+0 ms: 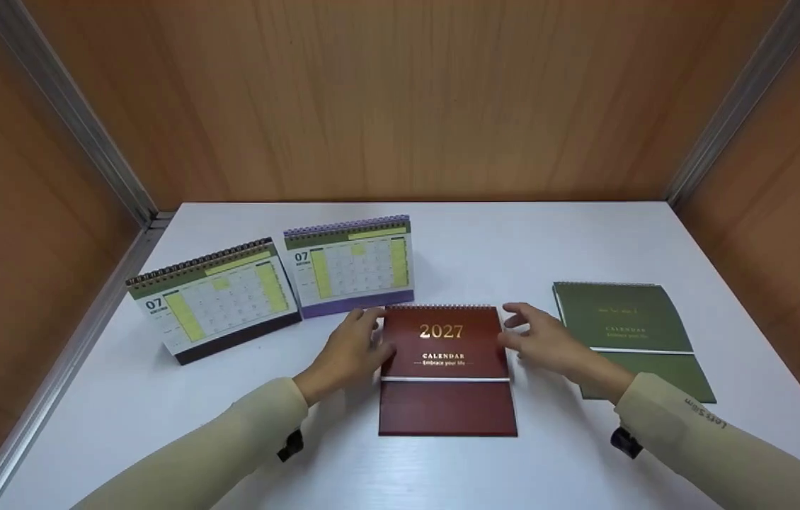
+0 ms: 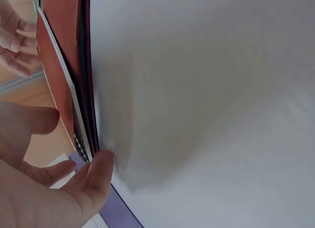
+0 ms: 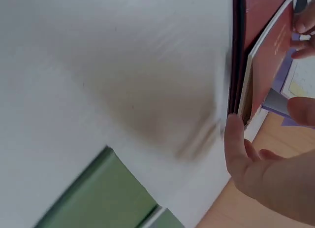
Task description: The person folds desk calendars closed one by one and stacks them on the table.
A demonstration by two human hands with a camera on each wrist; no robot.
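Observation:
A dark red desk calendar with gold "2027" lettering lies flat on the white table, its spiral binding along the far edge. My left hand is at its upper left side; in the left wrist view a fingertip touches the calendar's edge, while the thumb stays apart above the cover. On the opposite side, my right hand has its fingers loosely bent near the upper right edge. The right wrist view has one fingertip against the edge of the red calendar, with the thumb raised off it.
Two tent-standing calendars, one black-based and one purple-based, are at the back left, both showing 07. A green calendar lies flat at right, partly behind the right wrist. Wooden panels enclose the white table.

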